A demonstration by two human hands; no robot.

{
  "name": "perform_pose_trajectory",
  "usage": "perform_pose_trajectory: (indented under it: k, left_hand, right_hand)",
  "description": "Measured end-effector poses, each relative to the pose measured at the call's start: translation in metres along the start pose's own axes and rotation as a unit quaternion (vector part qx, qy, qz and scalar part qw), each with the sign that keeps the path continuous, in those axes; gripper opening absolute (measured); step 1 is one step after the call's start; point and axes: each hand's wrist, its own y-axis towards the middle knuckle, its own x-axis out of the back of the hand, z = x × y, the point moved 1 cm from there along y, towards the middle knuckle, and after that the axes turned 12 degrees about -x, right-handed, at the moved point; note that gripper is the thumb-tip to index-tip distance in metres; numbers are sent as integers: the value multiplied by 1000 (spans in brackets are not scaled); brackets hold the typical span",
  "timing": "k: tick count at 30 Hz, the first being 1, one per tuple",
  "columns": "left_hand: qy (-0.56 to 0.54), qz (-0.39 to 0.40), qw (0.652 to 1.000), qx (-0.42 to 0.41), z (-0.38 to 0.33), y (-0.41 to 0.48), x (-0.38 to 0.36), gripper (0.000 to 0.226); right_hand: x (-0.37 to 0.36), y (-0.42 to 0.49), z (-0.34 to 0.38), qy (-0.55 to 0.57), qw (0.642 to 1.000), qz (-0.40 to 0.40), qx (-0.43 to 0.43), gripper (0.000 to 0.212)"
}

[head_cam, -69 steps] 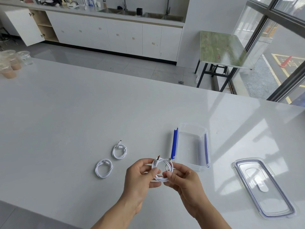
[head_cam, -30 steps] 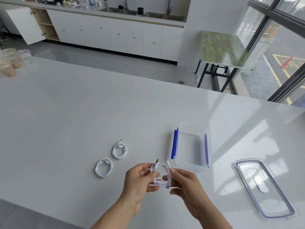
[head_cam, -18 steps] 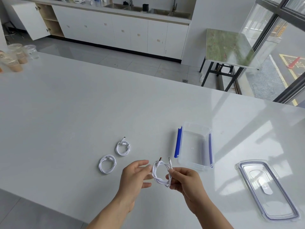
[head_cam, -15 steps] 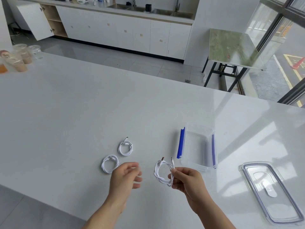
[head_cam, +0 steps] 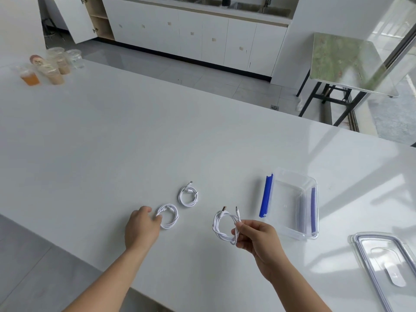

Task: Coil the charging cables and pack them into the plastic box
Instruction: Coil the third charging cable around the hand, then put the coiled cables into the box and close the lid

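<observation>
My right hand point(head_cam: 256, 236) pinches a coiled white charging cable point(head_cam: 221, 226) above the table, its two plugs sticking up. My left hand point(head_cam: 140, 228) rests on the table with its fingertips touching a second coiled white cable point(head_cam: 170, 216); whether it grips the coil is unclear. A third coiled cable point(head_cam: 188, 195) lies just beyond that one. The clear plastic box point(head_cam: 292, 230) with blue clips stands open to the right of my right hand, with nothing in it.
The box's clear lid point(head_cam: 382, 264) lies flat at the far right near the table edge. Several drink cups point(head_cam: 50, 68) stand at the table's far left corner. A small green-topped side table point(head_cam: 346, 61) is beyond the white table point(head_cam: 135, 143).
My left hand let go of the coil held by both hands and moved left to the nearest coil on the table. My right hand kept the coiled cable.
</observation>
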Motion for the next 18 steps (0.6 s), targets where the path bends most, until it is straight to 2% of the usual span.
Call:
perform_pose_trajectory:
  k: [2,7,10,12,14,18]
  left_hand:
    - [20,13,1000,4,-3,8,-2,37]
    - [75,26,997,-27,-12,17,1,10]
    - [90,38,995,-17,-13,19,2,19]
    - [76,40,996,-13,-12,19,3,21]
    - [42,34,999,-1,-9,18,3,12]
    - [-65,38,996,41,-14,9,9,5]
  right_hand:
    - [-4,2,2,1,1000,3,-1,15]
    - [-8,5,6,1,1000,8,1,16]
    - [-8,6,9,3,1000,10,3,16]
    - [-7,7,10,4,1000,10,5,16]
    - [-6,7,11,6,1000,10,5,16]
    - [-1,6,12,12,1000,11,10,16]
